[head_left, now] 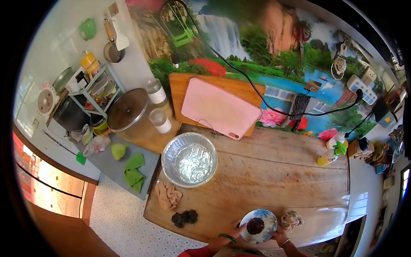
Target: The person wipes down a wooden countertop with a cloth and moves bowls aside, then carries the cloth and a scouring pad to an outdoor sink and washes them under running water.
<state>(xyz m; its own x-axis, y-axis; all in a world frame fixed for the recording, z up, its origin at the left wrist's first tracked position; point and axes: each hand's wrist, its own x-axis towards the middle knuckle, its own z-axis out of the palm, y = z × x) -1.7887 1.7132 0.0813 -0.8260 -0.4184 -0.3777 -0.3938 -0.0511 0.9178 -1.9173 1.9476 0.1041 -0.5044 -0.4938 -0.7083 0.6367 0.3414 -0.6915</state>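
Note:
A white plate with a blue floral pattern (270, 222) is gripped at its two sides, over the front edge of the wooden table. My left hand (233, 230), a green bangle at its wrist, is closed on the plate's left rim. On the right rim my right hand (280, 236) is closed, with a light bracelet on that wrist. A small heap of dark reddish-brown bits (255, 225) lies in the plate's middle; I cannot tell what they are. Just beyond my right hand is a crumpled beige cloth (292, 219). Left of my left hand sits a dark, tangled clump (184, 218).
A metal basin (189, 160) stands on the wooden table (274, 171), with a tan cloth (168, 195) in front. Behind lean a pink cutting board (220, 107) and a wooden board (177, 92). A spray bottle (329, 156) stands far right. A green cloth (134, 172) lies left.

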